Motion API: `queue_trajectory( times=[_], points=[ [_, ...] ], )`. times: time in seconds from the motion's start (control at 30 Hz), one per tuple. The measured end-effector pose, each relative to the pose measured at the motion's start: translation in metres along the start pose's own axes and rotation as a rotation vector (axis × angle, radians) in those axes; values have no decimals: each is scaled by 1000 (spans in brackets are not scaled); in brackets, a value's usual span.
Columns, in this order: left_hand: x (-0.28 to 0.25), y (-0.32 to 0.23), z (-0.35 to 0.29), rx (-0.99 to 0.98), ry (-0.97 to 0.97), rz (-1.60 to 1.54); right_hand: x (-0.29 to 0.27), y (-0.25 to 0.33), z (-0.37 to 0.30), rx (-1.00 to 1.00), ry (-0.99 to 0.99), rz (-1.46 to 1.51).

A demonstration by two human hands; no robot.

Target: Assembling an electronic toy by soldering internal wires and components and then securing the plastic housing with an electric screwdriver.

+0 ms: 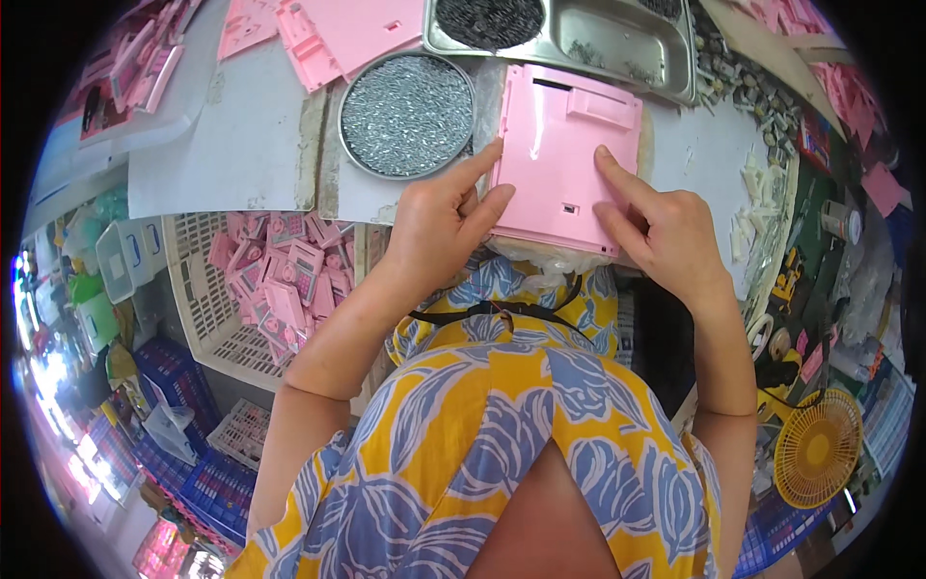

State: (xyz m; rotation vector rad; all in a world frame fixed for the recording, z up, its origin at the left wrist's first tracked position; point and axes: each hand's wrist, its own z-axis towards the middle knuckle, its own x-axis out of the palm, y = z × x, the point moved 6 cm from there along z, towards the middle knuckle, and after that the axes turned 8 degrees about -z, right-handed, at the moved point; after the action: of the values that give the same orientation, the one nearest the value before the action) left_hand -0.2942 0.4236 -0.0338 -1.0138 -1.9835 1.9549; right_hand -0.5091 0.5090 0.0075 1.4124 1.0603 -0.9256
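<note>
A flat pink plastic case (550,154) lies in front of me on the work table, with a slot and a raised rectangular part at its far end and a small rectangular hole near its close edge. My left hand (446,214) grips its left side, index finger and thumb along the edge. On the right side, my right hand (667,227) holds it with index finger and thumb on the top face; its other fingers are curled and partly hidden. Just left of the case stands a round dish (407,116) full of small silvery metal pieces.
A metal tray (627,43) with dark screws and small parts sits beyond the case. Pink plastic parts (313,48) lie at the far left. Below the table edge, a white basket (217,323) holds pink calculator-like units. Small white parts (757,193) and a yellow fan (818,449) are to the right.
</note>
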Motion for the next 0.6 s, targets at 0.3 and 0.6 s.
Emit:
queue_trajectory(
  times=[0.3,0.6],
  points=[
    [-58,-21,20,267,-108,236,-64,-56,46,47,-224,266],
    [-71,-14,58,463,-206,742,-169,-58,172,-275,-806,893]
  ],
)
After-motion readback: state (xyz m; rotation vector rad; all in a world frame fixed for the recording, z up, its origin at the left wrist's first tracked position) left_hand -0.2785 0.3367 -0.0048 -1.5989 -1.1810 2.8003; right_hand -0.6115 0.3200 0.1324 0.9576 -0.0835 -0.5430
